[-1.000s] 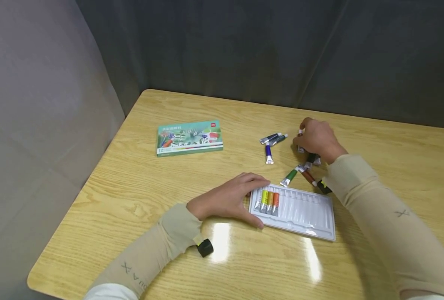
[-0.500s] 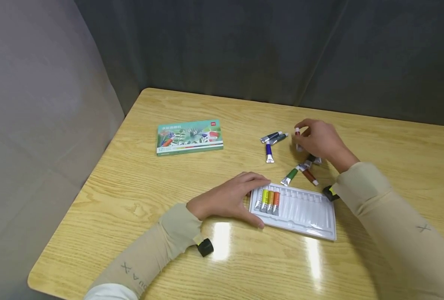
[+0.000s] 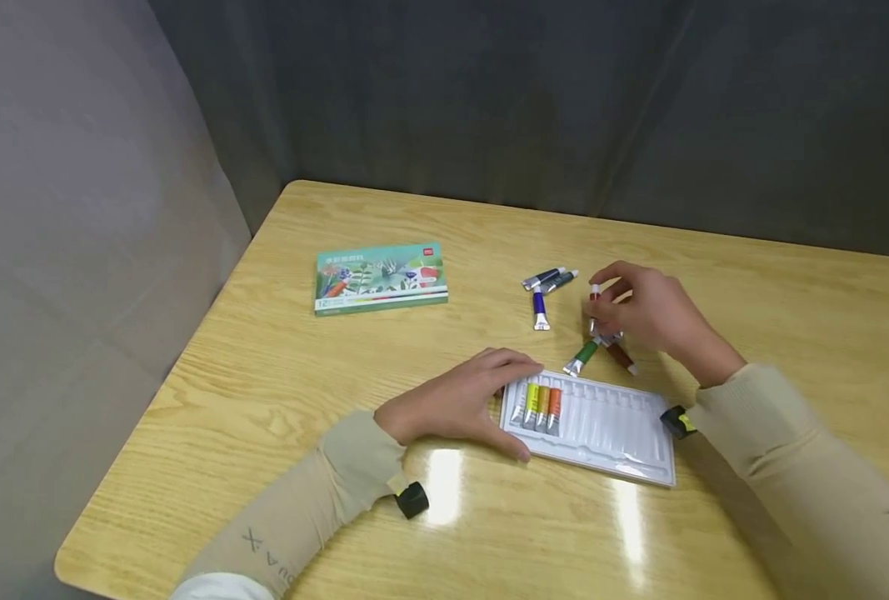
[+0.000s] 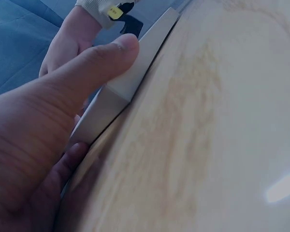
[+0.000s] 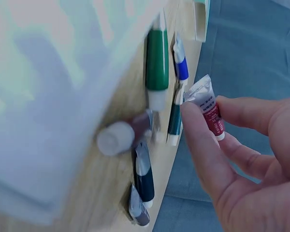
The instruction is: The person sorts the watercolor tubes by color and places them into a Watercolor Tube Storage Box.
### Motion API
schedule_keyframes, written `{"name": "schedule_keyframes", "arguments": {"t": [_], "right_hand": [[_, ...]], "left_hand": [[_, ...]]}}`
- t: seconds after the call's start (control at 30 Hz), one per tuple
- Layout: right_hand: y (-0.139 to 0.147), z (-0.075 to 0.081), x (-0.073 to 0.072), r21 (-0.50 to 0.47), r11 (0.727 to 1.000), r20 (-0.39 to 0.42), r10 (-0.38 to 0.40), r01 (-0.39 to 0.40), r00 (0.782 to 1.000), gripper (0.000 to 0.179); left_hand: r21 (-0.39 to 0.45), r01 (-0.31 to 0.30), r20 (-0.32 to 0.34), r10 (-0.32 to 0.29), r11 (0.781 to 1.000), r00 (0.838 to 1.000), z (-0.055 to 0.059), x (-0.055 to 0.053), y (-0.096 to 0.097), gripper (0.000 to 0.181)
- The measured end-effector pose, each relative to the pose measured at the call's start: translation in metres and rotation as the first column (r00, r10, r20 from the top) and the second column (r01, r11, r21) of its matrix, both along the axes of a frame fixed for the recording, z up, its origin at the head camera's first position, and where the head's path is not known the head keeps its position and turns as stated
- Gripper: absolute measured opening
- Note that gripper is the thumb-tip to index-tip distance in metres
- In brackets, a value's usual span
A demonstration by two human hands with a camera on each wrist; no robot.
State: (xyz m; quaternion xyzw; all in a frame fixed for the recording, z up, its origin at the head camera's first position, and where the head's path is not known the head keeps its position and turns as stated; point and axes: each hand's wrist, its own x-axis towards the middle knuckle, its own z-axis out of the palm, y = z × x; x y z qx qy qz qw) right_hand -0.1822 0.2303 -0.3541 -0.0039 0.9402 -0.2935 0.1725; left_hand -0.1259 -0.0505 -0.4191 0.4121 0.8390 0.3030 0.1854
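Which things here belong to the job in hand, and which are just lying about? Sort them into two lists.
Apparently in use:
red tube, pinched by the right hand
tray, held by the left hand
four tubes in the tray
loose tubes nearby

Just lying about, it seems:
printed box, untouched, away from both hands

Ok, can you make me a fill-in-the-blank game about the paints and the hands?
1. The right hand pinches a paint tube with a ____ coloured band.
2. The left hand holds the white tray, where ____ tubes lie.
3. The tray's rightmost tube is ____.
4. In the head view, the loose tubes lie to the ____ of the box.

Missing words: red; four; orange; right.
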Motion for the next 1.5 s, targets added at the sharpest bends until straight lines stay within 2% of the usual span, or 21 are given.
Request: {"name": "schedule_keyframes", "arguments": {"t": [0.33,0.53,0.77,1.0,1.27,1.5], "right_hand": [[-0.007,0.000,0.037,-0.124,0.992,0.034,0.005,-0.001,0.999,0.045],[-0.016,-0.002,0.057,-0.212,0.977,0.020,0.031,-0.026,0.999,0.042],[-0.023,-0.002,0.077,-0.181,0.982,-0.010,0.060,-0.061,0.998,0.036],[-0.029,-0.007,0.092,-0.185,0.981,-0.021,0.057,-0.060,0.998,0.035],[-0.034,-0.013,0.101,-0.060,0.996,-0.099,0.055,-0.062,0.994,0.032],[-0.039,-0.018,0.104,-0.007,0.999,-0.131,0.049,-0.050,0.990,0.032]], "left_hand": [[0.000,-0.009,0.000,0.009,1.000,1.000,0.001,0.003,0.002,0.110],[0.000,-0.017,0.009,0.017,1.000,1.000,0.002,0.003,0.001,0.109],[-0.001,-0.019,0.016,0.019,1.000,1.000,0.002,0.003,0.001,0.109],[0.003,-0.015,0.017,0.015,1.000,1.000,0.000,0.002,0.001,0.109],[-0.002,-0.012,0.002,0.012,1.000,1.000,0.001,0.002,0.001,0.109],[-0.009,-0.020,0.017,0.020,1.000,1.000,0.002,0.003,0.001,0.108]]}}
